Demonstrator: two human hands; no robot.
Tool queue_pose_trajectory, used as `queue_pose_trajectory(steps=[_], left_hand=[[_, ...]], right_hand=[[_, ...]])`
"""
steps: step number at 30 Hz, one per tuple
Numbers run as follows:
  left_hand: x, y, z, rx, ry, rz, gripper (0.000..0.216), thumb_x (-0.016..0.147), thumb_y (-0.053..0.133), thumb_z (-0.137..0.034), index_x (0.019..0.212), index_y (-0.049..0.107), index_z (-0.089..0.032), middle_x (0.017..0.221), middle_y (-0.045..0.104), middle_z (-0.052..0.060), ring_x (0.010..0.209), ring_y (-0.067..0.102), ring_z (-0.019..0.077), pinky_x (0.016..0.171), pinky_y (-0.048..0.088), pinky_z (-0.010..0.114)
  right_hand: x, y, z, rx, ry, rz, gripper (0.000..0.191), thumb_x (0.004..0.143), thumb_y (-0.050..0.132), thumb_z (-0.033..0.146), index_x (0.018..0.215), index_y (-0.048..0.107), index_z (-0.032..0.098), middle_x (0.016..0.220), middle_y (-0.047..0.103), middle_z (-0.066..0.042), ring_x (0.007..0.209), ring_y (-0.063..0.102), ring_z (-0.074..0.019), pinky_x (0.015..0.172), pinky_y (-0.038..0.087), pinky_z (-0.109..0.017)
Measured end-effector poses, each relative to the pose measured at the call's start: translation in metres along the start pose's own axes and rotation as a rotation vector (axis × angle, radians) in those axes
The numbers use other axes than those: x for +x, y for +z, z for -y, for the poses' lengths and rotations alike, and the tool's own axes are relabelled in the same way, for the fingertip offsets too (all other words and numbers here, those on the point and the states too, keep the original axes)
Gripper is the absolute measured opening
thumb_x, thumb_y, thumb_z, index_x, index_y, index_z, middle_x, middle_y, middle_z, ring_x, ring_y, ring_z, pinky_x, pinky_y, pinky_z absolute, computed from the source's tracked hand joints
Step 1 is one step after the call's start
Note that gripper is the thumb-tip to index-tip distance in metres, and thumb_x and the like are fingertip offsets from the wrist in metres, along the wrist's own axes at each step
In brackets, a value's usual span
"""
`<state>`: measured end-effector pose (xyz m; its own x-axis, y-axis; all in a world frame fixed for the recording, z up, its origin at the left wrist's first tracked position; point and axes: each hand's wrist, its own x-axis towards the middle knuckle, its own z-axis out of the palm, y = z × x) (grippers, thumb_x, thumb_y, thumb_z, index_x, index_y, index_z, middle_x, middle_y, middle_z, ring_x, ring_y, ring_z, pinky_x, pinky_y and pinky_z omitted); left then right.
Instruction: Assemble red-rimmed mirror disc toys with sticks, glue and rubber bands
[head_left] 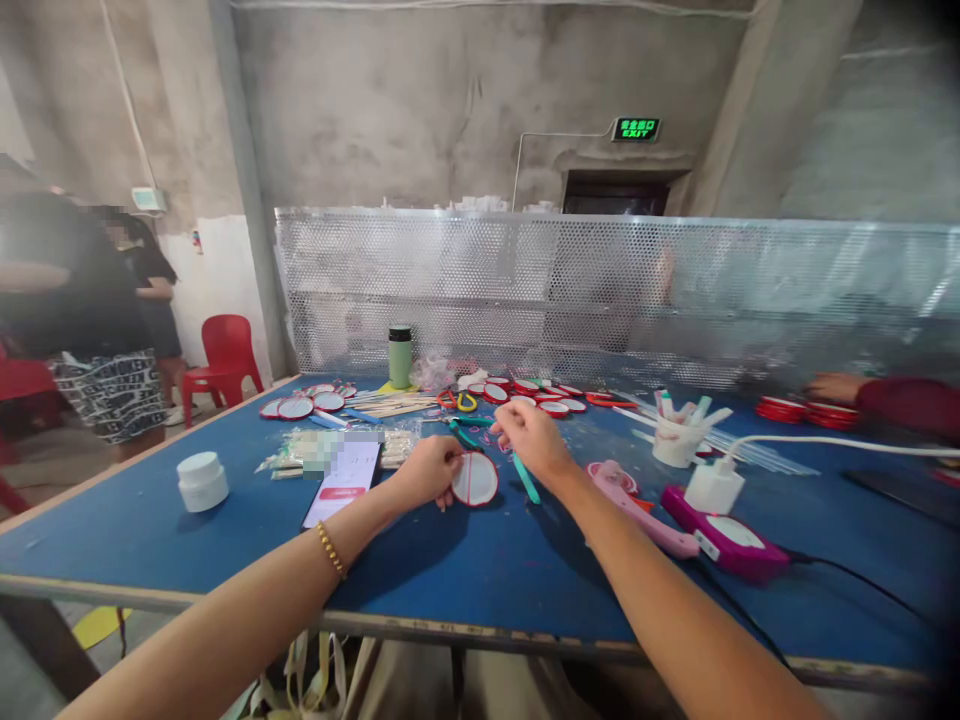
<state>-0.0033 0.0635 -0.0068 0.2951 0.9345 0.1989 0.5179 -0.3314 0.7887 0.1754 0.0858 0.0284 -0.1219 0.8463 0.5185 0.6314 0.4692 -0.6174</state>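
Head view: the left hand [429,470] pinches a red-rimmed disc [480,480]; the right hand [534,438] curls near a teal handle [526,480], holding what, I can't tell from here.

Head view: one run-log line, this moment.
left hand: holding red-rimmed disc; right hand: near disc, contents unclear; phone: on blue table

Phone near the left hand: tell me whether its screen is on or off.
On: the phone glows pale, with a red bar across its lower part.

A green exit sign [637,129] glows on the grey wall [375,110] above a dark doorway [615,195].
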Motion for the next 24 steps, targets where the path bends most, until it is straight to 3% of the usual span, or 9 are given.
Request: queue_pose_trajectory(steps=[5, 8, 12, 15, 19, 24], left_hand=[[0.005, 0.001, 0.006, -0.029, -0.086, 0.023, 0.017, 0.083, 0.044, -0.004, 0.080, 0.058, -0.014, 0.037, 0.051, -0.006, 0.028, 0.049, 0.0089, 0.030, 0.035, 0.013], [0.006, 0.002, 0.008, -0.078, -0.132, 0.040, 0.020, 0.081, 0.042, -0.001, 0.085, 0.057, -0.013, 0.041, 0.053, -0.005, 0.032, 0.053, 0.0101, 0.031, 0.038, 0.014], [0.005, 0.001, 0.007, -0.139, -0.171, 0.046, 0.020, 0.081, 0.041, 0.001, 0.086, 0.055, -0.013, 0.047, 0.056, -0.004, 0.038, 0.058, 0.0102, 0.034, 0.041, 0.014], [0.005, 0.001, 0.006, -0.163, -0.181, 0.041, 0.018, 0.081, 0.042, 0.001, 0.084, 0.053, -0.014, 0.048, 0.056, -0.005, 0.038, 0.057, 0.0088, 0.034, 0.040, 0.012], [0.005, 0.002, 0.005, -0.179, -0.180, 0.030, 0.016, 0.081, 0.045, 0.001, 0.081, 0.050, -0.015, 0.045, 0.054, -0.006, 0.035, 0.054, 0.0075, 0.033, 0.037, 0.010], [0.005, 0.002, 0.005, -0.190, -0.178, 0.032, 0.017, 0.080, 0.045, 0.001, 0.082, 0.049, -0.015, 0.047, 0.055, -0.006, 0.035, 0.055, 0.0075, 0.033, 0.038, 0.010]], right_hand=[[0.036, -0.050, 0.008, -0.210, -0.021, -0.066, 0.021, 0.088, 0.048, 0.022, 0.080, 0.066, 0.016, 0.080, 0.076, -0.005, 0.066, 0.069, -0.0126, 0.065, 0.049, -0.020], [0.056, -0.062, 0.005, -0.383, 0.012, -0.037, 0.019, 0.084, 0.053, 0.018, 0.074, 0.070, 0.016, 0.077, 0.076, -0.006, 0.072, 0.071, -0.0160, 0.068, 0.048, -0.022], [0.065, -0.051, -0.011, -0.601, 0.060, 0.090, 0.015, 0.081, 0.060, 0.013, 0.071, 0.072, 0.015, 0.075, 0.075, -0.010, 0.082, 0.071, -0.0215, 0.073, 0.048, -0.026], [0.062, -0.038, -0.025, -0.721, 0.089, 0.186, 0.012, 0.089, 0.062, 0.020, 0.088, 0.071, 0.013, 0.093, 0.073, -0.010, 0.091, 0.069, -0.0216, 0.080, 0.051, -0.031], [0.058, -0.027, -0.040, -0.828, 0.117, 0.305, 0.031, 0.094, 0.060, 0.033, 0.120, 0.059, 0.016, 0.120, 0.062, -0.008, 0.101, 0.064, -0.0206, 0.086, 0.055, -0.041], [0.060, -0.017, -0.049, -0.903, 0.133, 0.387, 0.033, 0.095, 0.060, 0.033, 0.123, 0.058, 0.017, 0.123, 0.060, -0.009, 0.104, 0.063, -0.0216, 0.087, 0.054, -0.042]])
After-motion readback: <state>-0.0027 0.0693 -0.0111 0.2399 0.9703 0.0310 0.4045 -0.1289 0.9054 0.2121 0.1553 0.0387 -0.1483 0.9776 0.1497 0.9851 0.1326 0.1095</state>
